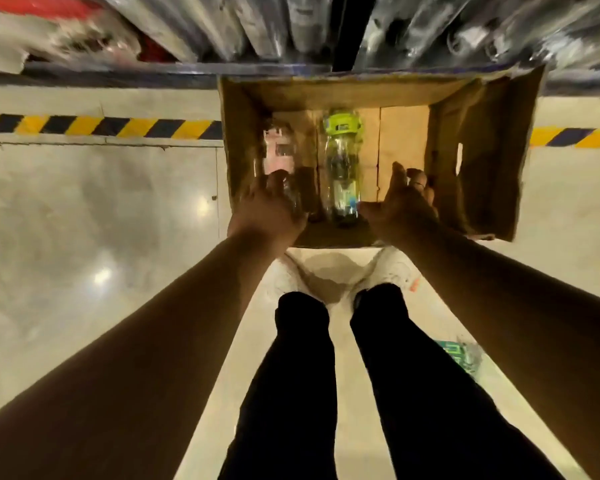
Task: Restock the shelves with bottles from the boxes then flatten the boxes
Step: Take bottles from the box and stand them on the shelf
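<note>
An open cardboard box stands on the floor in front of my feet, against the shelf base. Two clear bottles lie inside it. The one with the pink cap is on the left, and my left hand grips its near end. The bottle with the lime-green cap lies in the middle. My right hand is inside the box just right of that bottle, fingers spread and holding nothing.
The shelf above the box holds several blurred wrapped bottles. A yellow-and-black hazard stripe runs along the floor on both sides of the box. My legs and white shoes stand right behind the box. A green item lies by my right leg.
</note>
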### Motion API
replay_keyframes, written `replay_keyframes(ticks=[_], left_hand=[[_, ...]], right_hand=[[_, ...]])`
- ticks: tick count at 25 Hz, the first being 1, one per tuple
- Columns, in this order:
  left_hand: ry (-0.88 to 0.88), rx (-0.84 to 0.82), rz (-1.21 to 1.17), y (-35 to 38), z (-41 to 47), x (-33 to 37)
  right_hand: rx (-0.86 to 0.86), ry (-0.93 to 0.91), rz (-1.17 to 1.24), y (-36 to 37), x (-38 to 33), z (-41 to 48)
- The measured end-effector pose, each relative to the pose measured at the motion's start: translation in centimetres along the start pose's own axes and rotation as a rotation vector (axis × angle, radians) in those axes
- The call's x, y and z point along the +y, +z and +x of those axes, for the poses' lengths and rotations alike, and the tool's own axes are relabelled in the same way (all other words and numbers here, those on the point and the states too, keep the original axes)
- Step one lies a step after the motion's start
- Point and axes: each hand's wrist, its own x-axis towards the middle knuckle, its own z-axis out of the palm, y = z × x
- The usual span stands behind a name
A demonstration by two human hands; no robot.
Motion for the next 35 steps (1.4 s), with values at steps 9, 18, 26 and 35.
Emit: replay_keyframes(ticks=[9,18,26,35], left_hand=[[-0.229,-0.115,-0.353,10.6,13.3,-5.8],[-0.405,-0.090,-0.594,13.2,16.3,-3.1],[-0.589,-0.059,-1.193,15.2,17.7,-1.3],[-0.377,-0.104,-1.221,5.6,5.1,2.1]], right_hand=[[-0.140,0.103,0.238,14.5,-0.5,16.6],[0.099,0.127,0.385,14.1,4.3,18.1],[0.082,0.121,0.488,14.6,5.7,18.4],[0.025,0.017,0.664,2.5,3.2,4.6]])
